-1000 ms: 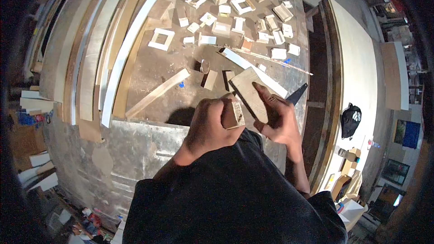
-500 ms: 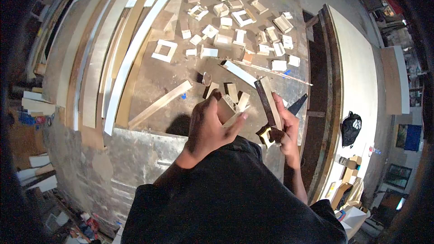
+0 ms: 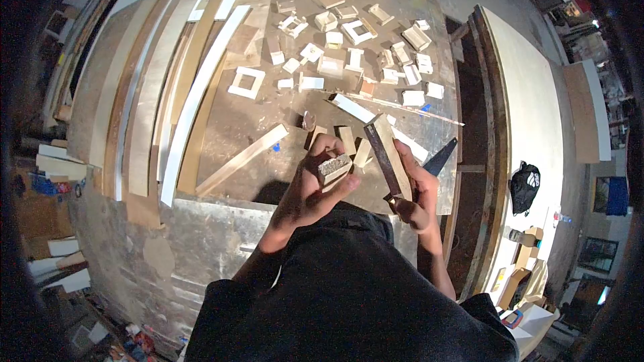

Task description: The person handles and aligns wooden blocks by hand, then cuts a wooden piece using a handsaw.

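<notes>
My left hand [image 3: 312, 188] is closed around a small wooden block [image 3: 334, 169], its rough, speckled face turned up. My right hand [image 3: 417, 191] grips a longer wooden bar [image 3: 390, 154] with one dark long side, held tilted beside the left hand. Behind the right fingers a dark saw blade [image 3: 441, 157] sticks out toward the upper right; whether that hand also holds it, I cannot tell. Several short wooden pieces [image 3: 345, 139] lie on the table just past my left hand. A white-topped strip [image 3: 352, 107] lies beyond the bar.
Many small wooden blocks and square frames [image 3: 246, 82] are scattered over the far worktable [image 3: 228, 124]. Long boards [image 3: 201, 104] are stacked at the left, near a loose strip [image 3: 243, 159]. At right, a pale panel [image 3: 526, 107] carries a black bag [image 3: 524, 189] beyond a dark gap.
The block in my left hand has turned, so its rough face shows more. My right hand has tilted the bar slightly, and the yellow-and-black part below it has gone from sight.
</notes>
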A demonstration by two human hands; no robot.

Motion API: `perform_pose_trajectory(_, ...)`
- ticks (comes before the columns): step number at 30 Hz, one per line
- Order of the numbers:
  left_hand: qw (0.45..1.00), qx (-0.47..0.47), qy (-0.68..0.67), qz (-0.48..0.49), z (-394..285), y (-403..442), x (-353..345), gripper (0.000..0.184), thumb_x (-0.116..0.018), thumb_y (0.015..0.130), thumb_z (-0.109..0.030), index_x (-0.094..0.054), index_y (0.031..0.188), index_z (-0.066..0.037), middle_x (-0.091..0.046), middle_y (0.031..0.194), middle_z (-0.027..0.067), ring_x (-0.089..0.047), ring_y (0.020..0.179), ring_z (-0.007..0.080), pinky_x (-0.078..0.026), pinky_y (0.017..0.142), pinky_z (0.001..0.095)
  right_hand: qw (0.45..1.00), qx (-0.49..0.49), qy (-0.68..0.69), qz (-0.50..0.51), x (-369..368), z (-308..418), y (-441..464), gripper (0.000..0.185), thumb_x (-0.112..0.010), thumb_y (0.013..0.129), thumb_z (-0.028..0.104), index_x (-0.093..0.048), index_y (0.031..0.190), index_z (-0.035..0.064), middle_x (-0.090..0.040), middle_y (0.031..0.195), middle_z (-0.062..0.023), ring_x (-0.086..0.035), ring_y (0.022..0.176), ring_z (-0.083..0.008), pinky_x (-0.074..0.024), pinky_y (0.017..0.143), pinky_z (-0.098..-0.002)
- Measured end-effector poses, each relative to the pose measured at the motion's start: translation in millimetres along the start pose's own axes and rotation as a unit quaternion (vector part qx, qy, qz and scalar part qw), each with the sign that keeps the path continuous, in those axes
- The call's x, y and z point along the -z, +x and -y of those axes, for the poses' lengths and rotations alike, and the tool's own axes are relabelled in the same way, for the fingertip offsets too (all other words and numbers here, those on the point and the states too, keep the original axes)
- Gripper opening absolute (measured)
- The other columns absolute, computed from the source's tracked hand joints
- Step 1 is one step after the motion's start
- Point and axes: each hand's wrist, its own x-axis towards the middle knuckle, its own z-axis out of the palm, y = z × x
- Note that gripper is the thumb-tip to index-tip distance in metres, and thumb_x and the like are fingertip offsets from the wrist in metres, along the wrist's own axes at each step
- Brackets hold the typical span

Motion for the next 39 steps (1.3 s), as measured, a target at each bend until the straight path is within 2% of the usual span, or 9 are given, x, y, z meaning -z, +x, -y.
perform_pose_trajectory(2, 0.997, 0.044, -0.054, 0.018, -6.3, -0.2, -2.3, 0.027, -0.065, 0.093, -0.014, -0.056, 0.114, 0.001, -0.06, 0.093, 0.0129, -0.056, 0.095, 0.0262, -0.046, 0.08, 0.0343, 0.999, 0.025, 0.016, 0.024, -0.7, 9.3, -1.6, 0.089, -0.066, 0.061, 0.003, -0.04, 0.144, -0.0148, -0.044, 0.152, -0.0205, -0.039, 0.142, -0.0244, -0.0232, 0.118, -0.0341)
perform_pose_trajectory(5, 0.994, -0.085, 0.056, -0.046, 6.6, 0.0, -6.5, 0.036, -0.072, 0.086, -0.012, -0.053, 0.113, 0.001, -0.062, 0.092, 0.0145, -0.062, 0.089, 0.0341, -0.05, 0.082, 0.0391, 0.999, 0.021, -0.007, 0.03, -3.5, 10.5, -4.1, 0.087, -0.069, 0.063, 0.006, -0.041, 0.142, -0.016, -0.045, 0.151, -0.0212, -0.039, 0.142, -0.0244, -0.024, 0.118, -0.0345)
perform_pose_trajectory(9, 0.982, -0.083, 0.154, -0.07, 15.4, -0.1, -6.7, 0.043, -0.079, 0.075, -0.012, -0.057, 0.109, 0.003, -0.064, 0.095, 0.0209, -0.064, 0.087, 0.0425, -0.052, 0.078, 0.042, 0.998, 0.028, -0.019, 0.047, -2.3, 14.4, -10.0, 0.085, -0.07, 0.065, 0.006, -0.042, 0.141, -0.0165, -0.045, 0.151, -0.0217, -0.039, 0.142, -0.0247, -0.0247, 0.118, -0.0349)
perform_pose_trajectory(20, 0.981, -0.066, 0.15, -0.099, 17.2, 0.5, -41.8, 0.042, -0.085, 0.063, -0.024, -0.065, 0.088, 0.001, -0.068, 0.08, 0.0213, -0.069, 0.084, 0.0426, -0.054, 0.071, 0.0435, 0.99, 0.042, -0.122, 0.059, -11.1, 13.0, -19.4, 0.086, -0.076, 0.075, 0.012, -0.036, 0.148, -0.0113, -0.061, 0.133, -0.021, -0.053, 0.125, -0.019, -0.0361, 0.109, -0.032)
perform_pose_trajectory(22, 0.99, -0.038, 0.104, -0.091, 9.7, 2.8, -47.6, 0.04, -0.085, 0.063, -0.024, -0.063, 0.086, 0.001, -0.067, 0.079, 0.022, -0.069, 0.082, 0.0435, -0.054, 0.068, 0.0431, 0.996, -0.066, -0.05, 0.022, -13.5, 22.0, -12.2, 0.087, -0.076, 0.077, 0.014, -0.034, 0.149, -0.0111, -0.06, 0.134, -0.0203, -0.052, 0.126, -0.0185, -0.0365, 0.108, -0.0313)
perform_pose_trajectory(28, 0.98, 0.0, 0.181, -0.08, 7.3, 9.7, -65.3, 0.031, -0.08, 0.063, -0.017, -0.061, 0.082, -0.001, -0.067, 0.082, 0.0232, -0.067, 0.079, 0.0441, -0.053, 0.067, 0.0454, 0.997, -0.055, -0.035, 0.039, 4.2, 17.4, -7.6, 0.084, -0.07, 0.078, 0.014, -0.033, 0.15, -0.0103, -0.048, 0.148, -0.0239, -0.046, 0.136, -0.023, -0.0329, 0.114, -0.0375)
perform_pose_trajectory(33, 0.967, -0.052, 0.229, -0.096, 21.7, 29.8, -59.5, 0.028, -0.079, 0.064, -0.017, -0.064, 0.082, -0.002, -0.067, 0.078, 0.0238, -0.068, 0.078, 0.0441, -0.054, 0.068, 0.0468, 0.989, 0.054, -0.13, 0.044, 18.9, -5.3, -18.2, 0.08, -0.066, 0.079, 0.011, -0.034, 0.15, -0.0094, -0.052, 0.145, -0.0232, -0.048, 0.13, -0.0193, -0.0366, 0.11, -0.0336)
perform_pose_trajectory(35, 0.96, -0.028, 0.266, -0.082, 21.6, 22.6, -73.3, 0.028, -0.079, 0.065, -0.018, -0.065, 0.082, -0.001, -0.067, 0.076, 0.0237, -0.068, 0.077, 0.0437, -0.054, 0.068, 0.0479, 0.986, -0.162, 0.022, 0.018, 8.1, 24.1, -4.9, 0.077, -0.062, 0.078, 0.008, -0.037, 0.15, -0.0071, -0.053, 0.145, -0.0193, -0.045, 0.135, -0.0197, -0.0308, 0.114, -0.0325)
perform_pose_trajectory(39, 0.967, -0.011, 0.229, -0.111, 36.3, 30.0, -68.5, 0.025, -0.079, 0.066, -0.017, -0.064, 0.077, -0.001, -0.066, 0.074, 0.0234, -0.067, 0.075, 0.0444, -0.053, 0.068, 0.0492, 0.993, 0.037, -0.11, 0.037, 20.9, 4.3, -13.1, 0.075, -0.06, 0.08, 0.008, -0.039, 0.151, -0.0018, -0.062, 0.124, -0.0099, -0.059, 0.103, -0.0154, -0.0477, 0.09, -0.0279)
